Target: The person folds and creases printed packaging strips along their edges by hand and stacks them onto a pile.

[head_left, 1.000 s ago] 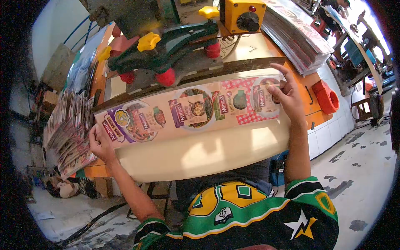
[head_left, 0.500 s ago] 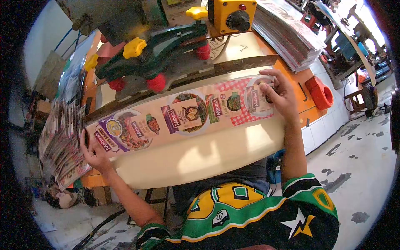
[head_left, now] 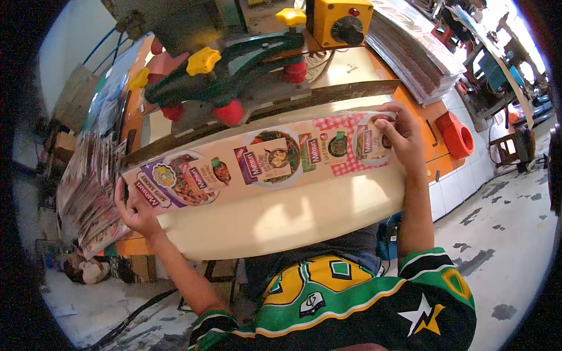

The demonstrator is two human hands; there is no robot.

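Observation:
A long printed strip [head_left: 228,193] with food pictures and Mahsuri labels spans the space between my hands. My left hand [head_left: 138,212] grips its left end, fingers behind and thumb along the edge. At the far right end, my right hand [head_left: 401,132] pinches the strip's upper corner between thumb and fingers. Below the strip spreads a cream-coloured board [head_left: 287,225] with a rounded front edge. Just beyond the strip's upper edge runs a dark metal bar [head_left: 351,92] belonging to a machine.
The green machine clamp [head_left: 234,82] has yellow knobs [head_left: 203,61] and red feet [head_left: 228,112]. A yellow control box [head_left: 342,23] stands behind it. Printed sheets are piled at the left [head_left: 93,187] and back right [head_left: 415,52]. A red tape dispenser-like object [head_left: 455,134] sits at right.
The view has shifted slightly, so the machine appears a little farther right. Both hands still hold the strip's ends, and the strip's right end looks slightly more raised.

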